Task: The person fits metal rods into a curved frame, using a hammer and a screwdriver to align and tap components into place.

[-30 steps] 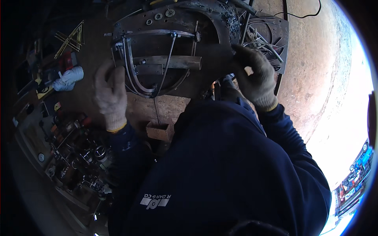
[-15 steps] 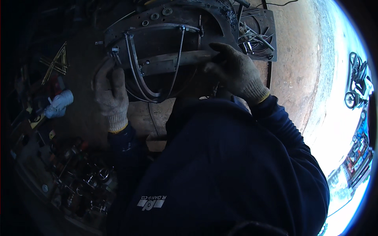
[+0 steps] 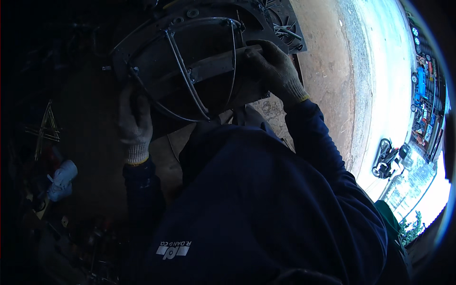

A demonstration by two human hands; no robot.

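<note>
A curved metal frame of thin bent rods [image 3: 183,66] lies over a dark steel plate [image 3: 126,45] in front of me. A wide flat metal bar [image 3: 209,69] runs across beneath the rods. My right hand [image 3: 280,71], in a knit work glove, grips the bar's right end, with the thumb on top. At the frame's left corner, my gloved left hand [image 3: 135,116] is closed around the frame's edge. Deep shadow hides part of its fingers and the exact contact there.
Round metal rings [image 3: 192,13] rest on the plate's far side. Metal rods [image 3: 287,32] lie at the far right corner. To the left are thin brass-coloured rods [image 3: 47,128] and a pale cloth bundle [image 3: 62,180]. A motorcycle [image 3: 390,159] stands outside at right.
My right hand has closed from loosely spread fingers onto the flat bar's end. The rod frame has shifted and tilted against the plate. The whole view has turned somewhat.
</note>
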